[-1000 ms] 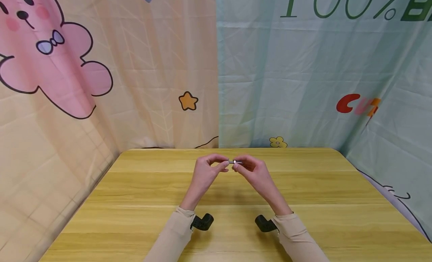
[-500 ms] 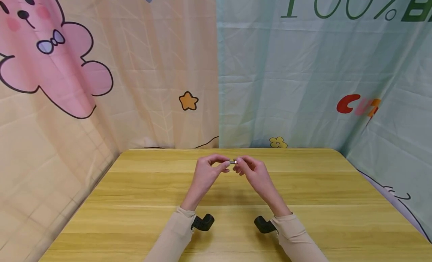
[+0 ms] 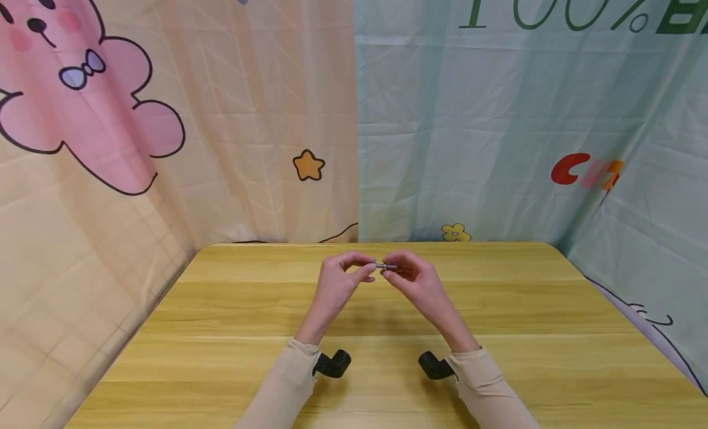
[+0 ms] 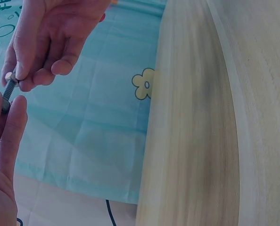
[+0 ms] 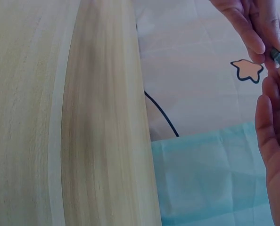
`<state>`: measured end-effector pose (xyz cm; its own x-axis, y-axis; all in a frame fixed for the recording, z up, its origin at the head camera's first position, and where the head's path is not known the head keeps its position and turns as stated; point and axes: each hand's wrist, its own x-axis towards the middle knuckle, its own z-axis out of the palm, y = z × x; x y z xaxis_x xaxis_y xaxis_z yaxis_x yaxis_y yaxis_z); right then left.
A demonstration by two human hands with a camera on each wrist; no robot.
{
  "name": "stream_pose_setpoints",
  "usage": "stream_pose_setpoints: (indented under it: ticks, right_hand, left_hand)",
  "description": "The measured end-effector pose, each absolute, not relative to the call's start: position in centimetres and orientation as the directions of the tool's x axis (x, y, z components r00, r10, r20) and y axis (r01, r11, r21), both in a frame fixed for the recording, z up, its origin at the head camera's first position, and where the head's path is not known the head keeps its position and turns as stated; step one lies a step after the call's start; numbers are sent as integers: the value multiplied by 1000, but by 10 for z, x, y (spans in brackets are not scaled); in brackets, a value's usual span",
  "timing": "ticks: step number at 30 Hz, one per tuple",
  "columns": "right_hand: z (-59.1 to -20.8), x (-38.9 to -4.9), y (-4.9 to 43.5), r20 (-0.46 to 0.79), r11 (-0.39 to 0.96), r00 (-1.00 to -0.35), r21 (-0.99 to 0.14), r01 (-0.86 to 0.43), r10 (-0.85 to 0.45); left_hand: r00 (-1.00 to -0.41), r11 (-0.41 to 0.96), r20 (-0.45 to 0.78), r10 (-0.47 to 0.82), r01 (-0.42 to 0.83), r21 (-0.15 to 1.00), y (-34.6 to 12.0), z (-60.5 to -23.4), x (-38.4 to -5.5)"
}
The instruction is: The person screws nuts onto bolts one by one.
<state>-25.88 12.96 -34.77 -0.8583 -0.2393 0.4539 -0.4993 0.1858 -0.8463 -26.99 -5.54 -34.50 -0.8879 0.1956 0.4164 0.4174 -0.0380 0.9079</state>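
A small metal bolt (image 4: pixel 8 90) is held up above the table, lying roughly level between both hands in the head view. My left hand (image 3: pixel 338 283) pinches its head end between thumb and forefinger. On the threaded shank sits a hex nut (image 4: pixel 10 76), and my right hand (image 3: pixel 416 278) has its thumb and forefinger at the nut's sides. Past the nut, the bolt's far end shows between those fingers. The right wrist view catches the bolt's head at the left fingertips, while the right thumb covers part of the shank.
A wood-grain table (image 3: pixel 232 330) spreads beneath both arms. Printed curtains (image 3: pixel 420 109) hang behind its back edge and along the sides. Black wrist mounts (image 3: pixel 334 364) stick out inward from both sleeves.
My right thumb and forefinger first close over the nut and bolt's end with a turn, then roll back, baring the end again. The left hand stays nearly still, pinching the bolt.
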Motion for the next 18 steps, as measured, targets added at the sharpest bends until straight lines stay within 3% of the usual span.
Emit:
stream_pose_setpoints:
  ticks: [18]
  right_hand:
    - [-376,-282,133,438,237,-880,-850,-471,-183]
  left_hand:
    - [-877,-26,435,206,439,898,-54,-345,-267]
